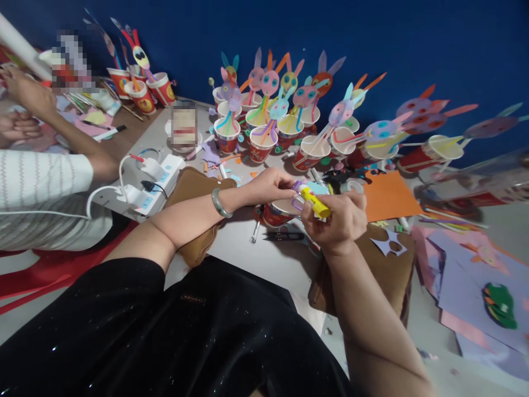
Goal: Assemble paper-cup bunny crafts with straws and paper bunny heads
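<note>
My left hand (273, 186), with a jade-coloured bangle on its wrist, pinches a small purple strip (296, 186); whether it is paper or pipe cleaner I cannot tell. In my right hand (341, 218) is a yellow glue stick (317, 205), its tip up against the purple strip. Below both hands stands a red and white paper cup (276, 216), partly hidden by them. Small scissors (283, 236) with dark handles lie in front of the cup, and a silvery slim tool (255, 231) is left of them.
Behind are several paper cups (262, 148) bearing paper rabbit heads. A white power strip (161, 184) with cables lies left, beside a co-worker's sleeve (45, 179). Brown cushions (192, 204) flank the work spot. Orange paper (390, 196) and purple sheets (475, 298) lie right.
</note>
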The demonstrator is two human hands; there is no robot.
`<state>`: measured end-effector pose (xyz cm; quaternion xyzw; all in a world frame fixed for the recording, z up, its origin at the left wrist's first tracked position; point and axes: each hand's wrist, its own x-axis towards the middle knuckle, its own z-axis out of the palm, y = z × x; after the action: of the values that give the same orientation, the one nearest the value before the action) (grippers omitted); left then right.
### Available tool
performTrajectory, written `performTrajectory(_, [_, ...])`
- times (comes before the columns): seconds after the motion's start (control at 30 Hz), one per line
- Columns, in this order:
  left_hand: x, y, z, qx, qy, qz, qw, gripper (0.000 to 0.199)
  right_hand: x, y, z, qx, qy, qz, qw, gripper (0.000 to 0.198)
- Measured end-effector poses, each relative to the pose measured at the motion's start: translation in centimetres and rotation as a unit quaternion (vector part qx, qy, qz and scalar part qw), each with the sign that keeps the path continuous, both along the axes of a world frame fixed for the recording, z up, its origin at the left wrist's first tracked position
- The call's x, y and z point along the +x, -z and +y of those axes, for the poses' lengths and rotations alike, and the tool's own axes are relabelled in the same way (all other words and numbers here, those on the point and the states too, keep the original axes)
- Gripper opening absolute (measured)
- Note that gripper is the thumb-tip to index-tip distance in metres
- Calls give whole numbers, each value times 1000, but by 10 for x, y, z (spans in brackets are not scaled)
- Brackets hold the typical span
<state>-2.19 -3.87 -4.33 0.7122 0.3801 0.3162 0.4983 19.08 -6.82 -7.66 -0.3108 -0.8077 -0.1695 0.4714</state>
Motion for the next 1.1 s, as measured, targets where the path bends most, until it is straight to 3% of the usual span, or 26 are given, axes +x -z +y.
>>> performTrajectory(0.1, [1,3,1,-28,11,-31,999,20,-6,0,-1,-27,13,-49,998,20])
performTrajectory(0.23, [2,6,1,-39,16,-44,998,19,-8,0,2,0,3,-31,1000,24])
performTrajectory(0.43, [1,3,0,10,-5,-3,1000,32,3,7,8,1,40,34,999,24])
performTrajectory(0.57, [0,2,1,5,-9,9,1000,32,4,7,6,29,15,25,999,21])
performTrajectory(0.7, [1,5,2,-16,4,-32,999,26,-4,2,2,-2,-41,-8,999,19])
performTrajectory(0.97, [2,5,0,-32,0,-29,999,18,-4,6,4,-43,33,-13,998,25])
performTrajectory(1.1, [1,1,-2,17,-3,-2,1000,31,-2,2,7,12,58,18,998,22])
